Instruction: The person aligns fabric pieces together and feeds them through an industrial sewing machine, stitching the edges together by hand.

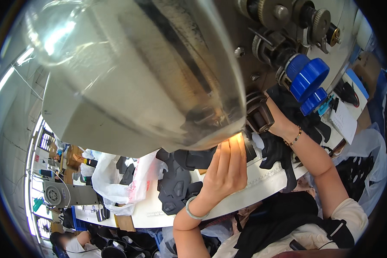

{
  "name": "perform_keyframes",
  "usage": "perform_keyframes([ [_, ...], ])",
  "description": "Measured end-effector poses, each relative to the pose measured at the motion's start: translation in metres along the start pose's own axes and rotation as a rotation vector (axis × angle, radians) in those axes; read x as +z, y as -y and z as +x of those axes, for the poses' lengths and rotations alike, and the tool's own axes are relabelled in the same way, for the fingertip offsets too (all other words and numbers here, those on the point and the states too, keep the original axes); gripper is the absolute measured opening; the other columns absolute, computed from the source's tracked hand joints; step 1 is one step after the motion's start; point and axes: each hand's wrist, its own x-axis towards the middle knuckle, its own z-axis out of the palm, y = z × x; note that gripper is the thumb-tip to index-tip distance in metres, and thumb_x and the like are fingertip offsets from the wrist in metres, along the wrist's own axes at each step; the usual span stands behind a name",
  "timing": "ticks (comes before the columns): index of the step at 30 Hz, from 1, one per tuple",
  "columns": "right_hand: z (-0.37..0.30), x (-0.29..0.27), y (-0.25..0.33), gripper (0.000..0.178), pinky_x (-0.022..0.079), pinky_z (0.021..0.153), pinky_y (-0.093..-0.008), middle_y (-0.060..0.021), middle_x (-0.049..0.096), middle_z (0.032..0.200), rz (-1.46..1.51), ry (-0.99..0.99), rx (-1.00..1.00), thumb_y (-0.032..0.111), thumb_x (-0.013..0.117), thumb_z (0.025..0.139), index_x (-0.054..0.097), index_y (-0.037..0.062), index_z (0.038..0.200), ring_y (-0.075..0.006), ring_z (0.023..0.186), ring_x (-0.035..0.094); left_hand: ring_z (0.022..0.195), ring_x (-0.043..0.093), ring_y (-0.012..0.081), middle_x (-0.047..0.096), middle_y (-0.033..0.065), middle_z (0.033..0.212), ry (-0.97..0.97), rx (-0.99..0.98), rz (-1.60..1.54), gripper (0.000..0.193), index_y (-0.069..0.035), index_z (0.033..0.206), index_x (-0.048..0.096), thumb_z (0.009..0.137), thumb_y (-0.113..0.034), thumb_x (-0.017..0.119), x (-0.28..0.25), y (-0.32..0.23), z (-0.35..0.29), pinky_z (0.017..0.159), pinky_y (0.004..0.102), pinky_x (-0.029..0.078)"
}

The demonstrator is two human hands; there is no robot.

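Observation:
A sewing machine head with a clear, smudged guard fills the upper left and middle. My left hand, with a pale bangle at its wrist, reaches up to the lit spot under the head. Its fingers lie stretched out and close together, the tips at the light. From the right my right hand reaches in behind a dark metal machine part, which hides its fingers. Dark grey moulded pieces lie left of my left hand. More dark pieces lie between my arms.
The white tabletop curves along the front. A white plastic bag stands on its left. Blue knobs stick out at the upper right. Papers and scissors lie beyond. A co-worker sits at lower left.

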Motion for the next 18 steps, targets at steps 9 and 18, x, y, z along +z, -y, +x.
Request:
perform_keyframes([
  [9, -0.002, -0.003, -0.006, 0.031, 0.051, 0.077, -0.0252, -0.0057, 0.058, 0.108, -0.063, 0.015, -0.092, 0.011, 0.057, 0.091, 0.045, 0.0038, 0.12, -0.0099, 0.093, 0.058, 0.083, 0.065, 0.0265, 0.063, 0.0162, 0.093, 0.004, -0.029, -0.036, 0.021, 0.01, 0.097, 0.064, 0.078, 0.005, 0.057, 0.004, 0.001, 0.002, 0.068, 0.0288, 0.053],
  [18, -0.007, 0.011, 0.002, 0.015, 0.05, 0.077, -0.0243, -0.0035, 0.061, 0.097, 0.061, -0.003, -0.077, 0.011, 0.06, 0.09, 0.06, 0.0013, 0.102, -0.008, 0.089, 0.058, 0.077, 0.061, 0.0237, 0.062, 0.016, 0.093, 0.044, -0.05, -0.034, 0.026, 0.012, 0.099, 0.062, 0.074, 0.004, 0.059, 0.006, 0.002, 0.001, 0.063, 0.0292, 0.05],
])
